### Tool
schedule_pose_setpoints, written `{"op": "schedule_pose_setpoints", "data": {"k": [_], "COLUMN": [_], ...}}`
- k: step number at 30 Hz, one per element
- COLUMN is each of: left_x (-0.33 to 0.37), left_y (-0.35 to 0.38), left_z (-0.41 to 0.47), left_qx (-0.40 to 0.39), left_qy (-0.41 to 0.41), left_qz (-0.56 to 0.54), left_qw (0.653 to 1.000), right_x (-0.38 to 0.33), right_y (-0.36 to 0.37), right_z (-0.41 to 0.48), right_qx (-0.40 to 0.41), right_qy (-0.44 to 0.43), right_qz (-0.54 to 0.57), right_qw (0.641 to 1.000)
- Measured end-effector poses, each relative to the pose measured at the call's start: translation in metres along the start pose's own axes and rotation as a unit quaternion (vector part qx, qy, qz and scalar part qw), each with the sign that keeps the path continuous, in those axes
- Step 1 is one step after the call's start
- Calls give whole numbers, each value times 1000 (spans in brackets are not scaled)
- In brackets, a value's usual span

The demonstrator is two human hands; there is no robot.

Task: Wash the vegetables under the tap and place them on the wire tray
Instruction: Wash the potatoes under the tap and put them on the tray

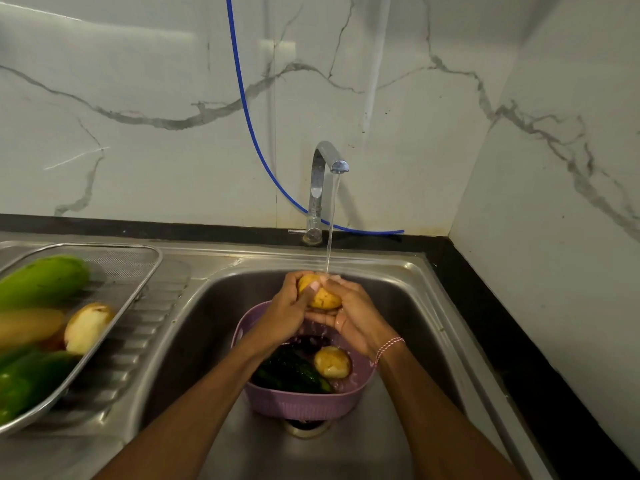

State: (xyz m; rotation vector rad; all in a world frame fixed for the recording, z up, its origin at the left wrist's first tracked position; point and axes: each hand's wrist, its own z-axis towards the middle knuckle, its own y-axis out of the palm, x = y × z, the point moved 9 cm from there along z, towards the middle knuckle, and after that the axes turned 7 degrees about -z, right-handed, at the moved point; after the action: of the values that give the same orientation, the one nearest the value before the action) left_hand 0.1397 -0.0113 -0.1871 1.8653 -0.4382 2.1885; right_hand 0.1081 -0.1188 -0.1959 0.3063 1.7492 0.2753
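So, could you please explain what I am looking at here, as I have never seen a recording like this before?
There is no machine here, only a person working with bare hands. The single picture comes from a camera worn on the person's head, looking forward and down, so the two arms reach in from the bottom edge. The left hand and the right hand together hold a potato under the water running from the tap. Below them, in the sink, stands a purple basket with a second potato and some dark green vegetables, probably waiting to be washed. On the draining board to the left sits the wire tray, which already holds several vegetables, among them a large green one; that part is blurred.
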Motion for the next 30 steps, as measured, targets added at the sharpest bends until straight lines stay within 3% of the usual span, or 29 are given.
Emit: {"op": "schedule_pose_setpoints", "data": {"k": [3, 6, 12, 15, 18, 21, 30], "left_x": [3, 5, 2, -2, -1, -3, -14], "left_y": [2, 3, 21, 20, 5, -5, 3], "left_z": [-2, -2, -5, -5, -4, -5, -8], "left_qx": [16, 21, -83, -67, 16, 64, 50], "left_qy": [7, 14, 14, -16, -24, -41, -98], "left_qz": [-12, -31, 0, -14, -53, -100, -109], "left_qw": [1000, 999, 996, 998, 998, 992, 988], "right_x": [-4, -5, 12, 13, 6, 4, 5], "right_y": [-2, -9, -31, -28, -12, 5, -9], "right_z": [0, 1, 5, 7, 6, 4, 3], "right_qx": [0, 42, 174, 149, 60, -15, 111], "right_qy": [-8, -27, 11, 25, 17, 2, -4], "right_qz": [55, 39, -10, 42, 93, 46, -117], "right_qw": [998, 998, 985, 988, 994, 999, 987]}}
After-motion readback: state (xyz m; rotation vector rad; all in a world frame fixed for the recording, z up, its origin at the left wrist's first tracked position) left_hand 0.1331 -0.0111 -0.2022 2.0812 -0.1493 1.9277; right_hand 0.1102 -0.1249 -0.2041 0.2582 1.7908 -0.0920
